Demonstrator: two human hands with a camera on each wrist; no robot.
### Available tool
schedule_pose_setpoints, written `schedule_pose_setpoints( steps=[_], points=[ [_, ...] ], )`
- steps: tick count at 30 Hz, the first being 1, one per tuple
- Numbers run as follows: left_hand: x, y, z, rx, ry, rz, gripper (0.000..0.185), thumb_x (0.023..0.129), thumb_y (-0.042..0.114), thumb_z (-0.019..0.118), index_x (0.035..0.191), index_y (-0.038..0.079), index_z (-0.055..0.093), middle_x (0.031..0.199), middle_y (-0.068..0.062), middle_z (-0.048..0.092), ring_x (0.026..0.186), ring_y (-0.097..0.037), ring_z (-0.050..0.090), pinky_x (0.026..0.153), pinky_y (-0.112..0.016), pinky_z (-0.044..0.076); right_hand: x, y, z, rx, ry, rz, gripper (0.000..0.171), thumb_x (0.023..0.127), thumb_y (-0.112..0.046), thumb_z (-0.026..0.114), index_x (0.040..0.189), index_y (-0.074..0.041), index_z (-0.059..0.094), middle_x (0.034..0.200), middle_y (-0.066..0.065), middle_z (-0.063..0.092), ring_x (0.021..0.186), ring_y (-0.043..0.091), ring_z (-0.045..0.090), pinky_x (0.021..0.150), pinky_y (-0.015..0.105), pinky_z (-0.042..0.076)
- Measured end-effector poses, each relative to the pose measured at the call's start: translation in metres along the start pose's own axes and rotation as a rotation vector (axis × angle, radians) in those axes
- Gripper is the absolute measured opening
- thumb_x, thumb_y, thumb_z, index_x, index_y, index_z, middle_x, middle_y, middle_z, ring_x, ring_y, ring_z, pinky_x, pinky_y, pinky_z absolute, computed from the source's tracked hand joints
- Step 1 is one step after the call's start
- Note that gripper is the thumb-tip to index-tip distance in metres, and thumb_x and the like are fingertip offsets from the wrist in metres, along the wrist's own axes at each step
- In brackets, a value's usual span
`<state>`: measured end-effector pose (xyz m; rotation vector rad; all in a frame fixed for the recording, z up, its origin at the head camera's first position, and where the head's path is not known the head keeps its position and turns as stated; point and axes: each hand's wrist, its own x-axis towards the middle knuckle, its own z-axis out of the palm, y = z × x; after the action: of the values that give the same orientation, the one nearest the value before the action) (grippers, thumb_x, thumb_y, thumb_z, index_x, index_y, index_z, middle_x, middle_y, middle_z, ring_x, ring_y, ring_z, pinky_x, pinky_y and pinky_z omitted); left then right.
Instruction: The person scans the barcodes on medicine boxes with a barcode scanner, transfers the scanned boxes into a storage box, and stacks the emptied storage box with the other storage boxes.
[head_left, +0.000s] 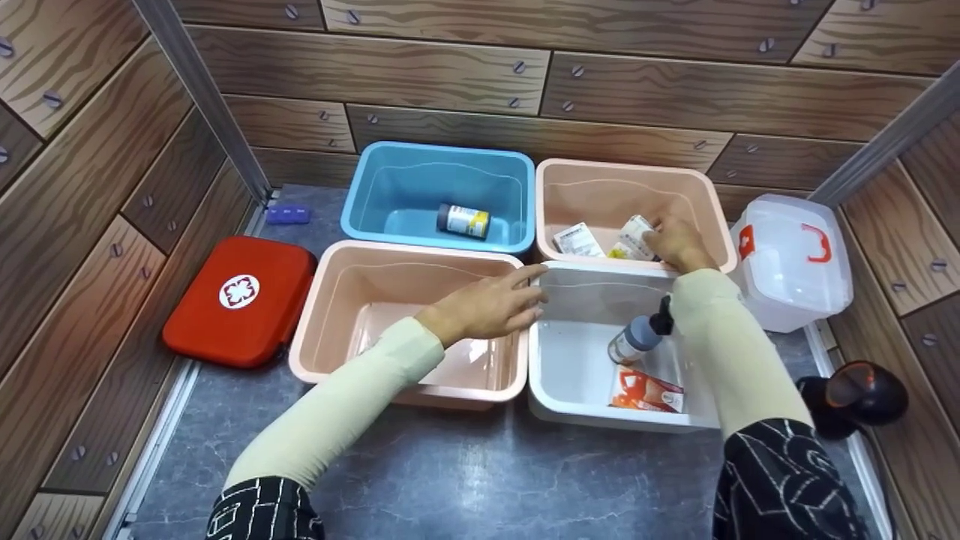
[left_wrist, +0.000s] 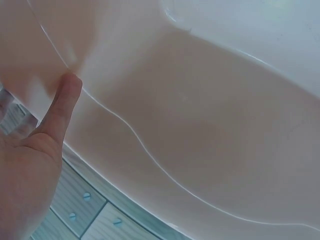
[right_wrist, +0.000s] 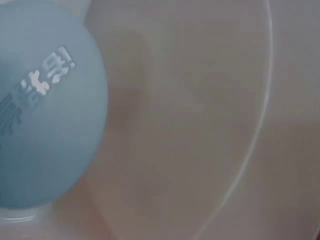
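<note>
In the head view my right hand [head_left: 681, 244] reaches into the back right pink bin [head_left: 555, 180] and grips a small white package [head_left: 636, 231] with printed text. A white box [head_left: 578, 241] lies to its left. My left hand [head_left: 491, 306] is over the front pink bin [head_left: 307, 337], fingers loosely extended towards the rim shared with the white bin [head_left: 551, 405]. Beneath my right forearm, that white bin holds a bottle with a blue-grey cap [head_left: 643, 331] and an orange-and-white packet [head_left: 646, 391]. A blue-grey cap [right_wrist: 50, 110] fills the left of the right wrist view; my right hand is hidden there.
At the back left, a blue bin [head_left: 390, 161] contains a bottle [head_left: 463, 221] with a white and yellow label. Further left are a red first-aid case [head_left: 240, 300] and a purple pill organizer [head_left: 288, 215]. A translucent lidded box [head_left: 795, 262] and a black rounded device [head_left: 866, 394] stand right.
</note>
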<state>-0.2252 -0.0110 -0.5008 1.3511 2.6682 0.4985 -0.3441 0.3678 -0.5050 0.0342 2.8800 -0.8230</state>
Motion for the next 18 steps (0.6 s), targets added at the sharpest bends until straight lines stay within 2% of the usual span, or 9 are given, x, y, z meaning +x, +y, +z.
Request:
schedule_pose_setpoints(
  steps=[4, 8, 13, 15, 18],
  points=[
    [-0.001, -0.001, -0.001, -0.009, -0.005, -0.002, 0.039, 0.117, 0.038, 0.044, 0.145, 0.018, 0.062, 0.178, -0.010, 0.030, 0.135, -0.033, 0.066, 0.111, -0.049, 0.057, 0.018, 0.016, 0.008, 0.006, 0.065, -0.010, 0.045, 0.106, -0.021, 0.050, 0.140, 0.008, 0.055, 0.135, 0.032, 0.063, 0.127, 0.048, 0.058, 0.115, 0.061, 0.044],
    [-0.001, -0.001, -0.001, -0.005, -0.004, -0.007, 0.040, 0.117, 0.038, 0.044, 0.146, 0.018, 0.061, 0.179, -0.010, 0.029, 0.137, -0.033, 0.065, 0.112, -0.049, 0.057, 0.021, 0.017, 0.010, 0.050, 0.148, -0.061, 0.051, 0.107, -0.027, 0.051, 0.143, 0.008, 0.059, 0.143, 0.032, 0.062, 0.135, 0.051, 0.056, 0.119, 0.062, 0.042],
    [-0.001, -0.001, -0.001, -0.003, -0.010, -0.017, 0.041, 0.117, 0.038, 0.043, 0.148, 0.019, 0.061, 0.179, -0.009, 0.028, 0.139, -0.033, 0.064, 0.114, -0.049, 0.055, -0.005, -0.010, 0.001, 0.071, 0.192, -0.237, 0.046, 0.105, -0.021, 0.057, 0.137, 0.011, 0.066, 0.142, 0.035, 0.063, 0.137, 0.053, 0.056, 0.118, 0.066, 0.042],
    [-0.001, -0.001, 0.000, -0.007, -0.012, -0.012, 0.041, 0.117, 0.039, 0.043, 0.148, 0.018, 0.061, 0.179, -0.009, 0.028, 0.139, -0.032, 0.064, 0.115, -0.049, 0.055, -0.022, -0.022, -0.006, 0.072, 0.152, -0.302, 0.045, 0.106, -0.020, 0.061, 0.136, 0.013, 0.065, 0.143, 0.037, 0.061, 0.137, 0.056, 0.055, 0.118, 0.069, 0.042],
    [-0.001, -0.002, 0.000, -0.006, -0.009, -0.001, 0.040, 0.117, 0.038, 0.043, 0.145, 0.017, 0.062, 0.179, -0.010, 0.028, 0.139, -0.033, 0.064, 0.114, -0.048, 0.055, -0.045, -0.033, -0.015, 0.025, 0.094, -0.331, 0.044, 0.107, -0.024, 0.066, 0.136, 0.008, 0.066, 0.141, 0.033, 0.062, 0.132, 0.054, 0.059, 0.112, 0.070, 0.047]
  ],
)
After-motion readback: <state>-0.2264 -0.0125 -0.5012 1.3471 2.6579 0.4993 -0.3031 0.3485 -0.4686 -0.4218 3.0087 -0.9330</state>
